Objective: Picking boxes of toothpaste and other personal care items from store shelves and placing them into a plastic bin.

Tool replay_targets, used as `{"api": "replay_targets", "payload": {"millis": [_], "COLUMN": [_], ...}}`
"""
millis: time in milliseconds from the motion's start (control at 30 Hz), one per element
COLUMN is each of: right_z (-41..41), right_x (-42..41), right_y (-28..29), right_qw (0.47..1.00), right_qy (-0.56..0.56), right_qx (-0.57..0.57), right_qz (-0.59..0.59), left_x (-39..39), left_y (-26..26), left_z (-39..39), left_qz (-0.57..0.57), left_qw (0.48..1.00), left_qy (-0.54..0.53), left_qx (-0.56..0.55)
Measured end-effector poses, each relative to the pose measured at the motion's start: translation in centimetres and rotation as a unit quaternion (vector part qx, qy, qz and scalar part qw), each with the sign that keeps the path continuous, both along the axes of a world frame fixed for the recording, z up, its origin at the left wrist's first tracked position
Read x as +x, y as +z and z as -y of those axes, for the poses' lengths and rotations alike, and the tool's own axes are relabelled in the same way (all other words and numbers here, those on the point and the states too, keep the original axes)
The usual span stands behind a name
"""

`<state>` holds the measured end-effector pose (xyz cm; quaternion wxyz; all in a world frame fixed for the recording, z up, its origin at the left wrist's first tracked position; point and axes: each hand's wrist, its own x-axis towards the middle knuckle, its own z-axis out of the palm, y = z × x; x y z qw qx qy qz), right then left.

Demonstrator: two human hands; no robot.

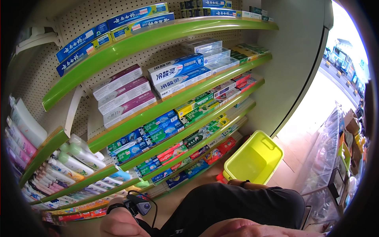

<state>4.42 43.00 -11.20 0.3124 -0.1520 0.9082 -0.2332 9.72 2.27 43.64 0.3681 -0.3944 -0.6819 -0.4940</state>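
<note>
At the lower left, my left hand (123,225) is partly cut off by the picture's edge, with a small black camera (142,206) strapped at the wrist. Its fingers look curled, but whether they hold anything does not show. Beyond my dark-clothed knee, an arm with a black wristband (245,183) lies by the near rim of a yellow-green plastic basket (254,157). It appears to be my right arm; its hand (234,182) is mostly hidden. The basket looks empty. More bare skin at the bottom edge cannot be identified clearly.
Green-edged shelves (177,105) carry stacked toothpaste boxes (177,71). Pump bottles (26,124) and other bottles (77,154) stand at left. A pale panel (275,74) borders the shelves. Plastic-wrapped goods (322,151) stand at right, near a bright opening to a street.
</note>
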Motion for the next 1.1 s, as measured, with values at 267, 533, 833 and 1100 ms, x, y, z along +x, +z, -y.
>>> {"api": "replay_targets", "payload": {"millis": [267,533,833,1100], "right_z": [0.8,0.9,0.5,1.2], "right_x": [0.1,-1.0,-0.5,0.0], "right_y": [2.8,2.1,1.3,3.8], "right_qw": [0.999,0.988,0.999,0.986], "right_qy": [-0.051,-0.09,-0.033,-0.149], "right_qx": [-0.016,0.002,-0.014,-0.006], "right_qz": [-0.008,0.127,0.031,0.08], "left_x": [2.5,0.9,-4.1,-3.7], "left_y": [3.9,3.5,1.3,0.3], "left_z": [0.3,-0.7,0.1,0.2], "left_qz": [0.15,-0.023,-0.27,-0.312], "left_qw": [0.9,0.917,0.955,0.908], "left_qy": [0.279,0.329,0.119,0.28], "left_qx": [-0.3,-0.223,0.001,0.01]}}
